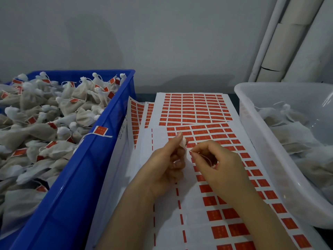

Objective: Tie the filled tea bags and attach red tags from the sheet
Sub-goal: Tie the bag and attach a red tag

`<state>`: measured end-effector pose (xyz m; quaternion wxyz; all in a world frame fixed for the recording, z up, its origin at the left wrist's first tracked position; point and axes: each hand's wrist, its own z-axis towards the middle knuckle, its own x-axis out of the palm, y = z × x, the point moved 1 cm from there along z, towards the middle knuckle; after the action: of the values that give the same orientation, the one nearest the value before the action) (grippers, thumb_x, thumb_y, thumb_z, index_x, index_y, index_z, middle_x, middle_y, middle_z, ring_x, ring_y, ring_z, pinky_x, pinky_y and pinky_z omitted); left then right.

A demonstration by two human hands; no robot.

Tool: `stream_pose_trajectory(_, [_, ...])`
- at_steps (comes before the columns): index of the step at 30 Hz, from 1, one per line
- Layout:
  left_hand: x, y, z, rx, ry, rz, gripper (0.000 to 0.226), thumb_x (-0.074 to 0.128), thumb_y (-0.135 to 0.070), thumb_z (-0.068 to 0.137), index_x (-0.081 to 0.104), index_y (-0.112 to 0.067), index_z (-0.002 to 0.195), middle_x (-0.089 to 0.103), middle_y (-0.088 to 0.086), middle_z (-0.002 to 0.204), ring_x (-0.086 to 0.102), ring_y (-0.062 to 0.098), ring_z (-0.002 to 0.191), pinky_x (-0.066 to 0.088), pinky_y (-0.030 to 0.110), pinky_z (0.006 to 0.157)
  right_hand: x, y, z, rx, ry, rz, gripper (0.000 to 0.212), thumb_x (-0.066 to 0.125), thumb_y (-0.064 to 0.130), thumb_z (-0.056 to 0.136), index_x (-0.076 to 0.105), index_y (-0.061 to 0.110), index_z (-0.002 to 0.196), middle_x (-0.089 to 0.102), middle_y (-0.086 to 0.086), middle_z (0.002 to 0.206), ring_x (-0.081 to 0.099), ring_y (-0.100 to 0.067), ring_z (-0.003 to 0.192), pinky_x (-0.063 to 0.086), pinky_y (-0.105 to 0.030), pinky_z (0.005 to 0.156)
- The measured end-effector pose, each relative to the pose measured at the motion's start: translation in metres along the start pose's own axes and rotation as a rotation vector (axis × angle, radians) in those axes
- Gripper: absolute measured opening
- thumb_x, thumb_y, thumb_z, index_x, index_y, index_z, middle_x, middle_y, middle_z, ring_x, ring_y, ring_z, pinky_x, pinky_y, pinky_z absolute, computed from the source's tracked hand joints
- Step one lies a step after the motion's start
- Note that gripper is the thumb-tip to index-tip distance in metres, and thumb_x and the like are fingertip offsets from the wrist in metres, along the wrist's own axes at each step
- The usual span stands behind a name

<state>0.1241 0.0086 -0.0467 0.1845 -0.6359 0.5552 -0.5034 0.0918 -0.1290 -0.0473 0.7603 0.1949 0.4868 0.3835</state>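
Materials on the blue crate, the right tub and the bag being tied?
Blue crate: rigid opaque plastic by the look, with a glossy sheen on its wall. Tub: translucent whitish plastic; bags show dimly through it. Tea bag in the left hand: thin white mesh or nonwoven fabric, probably; it bunches softly.

- No writing in this view is sharp enough to read.
- The small red rectangular paper tags (pixel 210 201) on the white backing sheets (pixel 194 210) carry faint lighter marks that look like print, too blurred to make out.
- One red tag on a white string (pixel 100 131), lying over the rim of the blue plastic crate (pixel 86 168), shows the same pale marks, also unreadable.
- A thin line of tiny dark print (pixel 122 129) runs along the left edge of one white sheet; its characters cannot be told.
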Motion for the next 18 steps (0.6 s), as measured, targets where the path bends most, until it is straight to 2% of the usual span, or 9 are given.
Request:
stream_pose_trajectory(2, [-0.0003,0.0009,0.0021,0.022,-0.039,0.057,0.042,0.066,-0.049,0.071,0.066,-0.017,0.098,0.068,-0.001,0.071,0.054,0.009,0.044,0.039,0.016,0.044,-0.0008,-0.0021,0.0009,0.035,0.010,-0.014,0.030,0.063,0.023,0.085,0.046,0.047,0.078,0.051,0.031,0.075,0.050,0.018,0.087,0.036,0.006,0.068])
stream_pose_trajectory(4, [0.0002,0.0010,0.0021,0.057,-0.083,0.128,0.031,0.062,-0.044,0.084,0.067,-0.018,0.100,0.072,-0.001,0.081,0.060,0.009,0.049,0.043,0.018,0.047,-0.0014,-0.0040,0.0015,0.063,0.009,-0.029,0.029,0.063,0.023,0.085,0.047,0.045,0.077,0.053,0.028,0.073,0.051,0.015,0.084,0.037,0.005,0.067])
stream_pose_trajectory(7, [0.0009,0.0012,0.0024,0.125,-0.189,0.322,0.028,0.057,-0.040,0.091,0.068,-0.015,0.086,0.065,-0.001,0.067,0.054,0.006,0.047,0.042,0.015,0.048,-0.0027,-0.0065,0.0030,0.100,0.006,-0.091,0.020,0.062,0.025,0.086,0.050,0.040,0.082,0.052,0.026,0.075,0.054,0.006,0.076,0.039,0.003,0.063])
stream_pose_trajectory(9, [-0.0001,0.0052,0.0047,0.196,-0.312,0.584,0.029,0.056,-0.043,0.090,0.065,-0.020,0.075,0.061,-0.006,0.059,0.054,0.006,0.047,0.039,0.009,0.044,-0.0029,-0.0087,0.0038,0.102,0.025,-0.168,0.013,0.059,0.028,0.087,0.050,0.038,0.087,0.052,0.023,0.082,0.053,0.004,0.072,0.038,0.001,0.059])
stream_pose_trajectory(10, [-0.0002,0.0069,0.0056,0.249,-0.359,0.712,0.025,0.056,-0.043,0.090,0.064,-0.024,0.076,0.061,-0.008,0.062,0.057,0.007,0.051,0.037,0.005,0.042,-0.0025,-0.0097,0.0041,0.095,0.040,-0.204,0.010,0.058,0.029,0.088,0.051,0.037,0.090,0.052,0.021,0.088,0.051,0.004,0.074,0.036,0.001,0.060])
stream_pose_trajectory(12, [0.0006,0.0083,0.0058,0.325,-0.344,0.831,0.014,0.057,-0.035,0.092,0.062,-0.028,0.081,0.062,-0.008,0.071,0.061,0.006,0.056,0.036,0.001,0.040,-0.0001,-0.0110,0.0043,0.072,0.077,-0.256,0.006,0.055,0.030,0.090,0.057,0.031,0.096,0.054,0.015,0.098,0.048,0.001,0.079,0.032,0.001,0.068])
stream_pose_trajectory(14, [-0.0001,0.0093,0.0060,0.350,-0.305,0.919,0.008,0.058,-0.028,0.092,0.060,-0.029,0.084,0.061,-0.009,0.074,0.061,0.005,0.058,0.036,0.001,0.041,0.0032,-0.0109,0.0037,0.039,0.105,-0.314,0.015,0.055,0.029,0.090,0.062,0.025,0.101,0.055,0.010,0.106,0.045,0.000,0.086,0.030,0.000,0.074])
stream_pose_trajectory(16, [-0.0007,0.0090,0.0034,0.365,-0.312,1.029,0.002,0.058,-0.029,0.092,0.057,-0.029,0.090,0.057,-0.014,0.075,0.058,0.005,0.062,0.037,0.002,0.042,0.0043,-0.0068,0.0030,-0.015,0.089,-0.380,0.014,0.062,0.026,0.085,0.067,0.019,0.097,0.059,0.004,0.104,0.050,-0.006,0.092,0.033,-0.008,0.082])
stream_pose_trajectory(18, [-0.0002,0.0072,0.0025,0.376,-0.310,1.169,0.010,0.059,-0.032,0.091,0.057,-0.028,0.100,0.057,-0.016,0.083,0.057,0.006,0.069,0.042,0.005,0.053,0.0051,-0.0024,0.0024,-0.109,0.028,-0.435,0.010,0.075,0.019,0.074,0.071,0.016,0.084,0.065,-0.002,0.099,0.059,-0.019,0.092,0.044,-0.025,0.083])
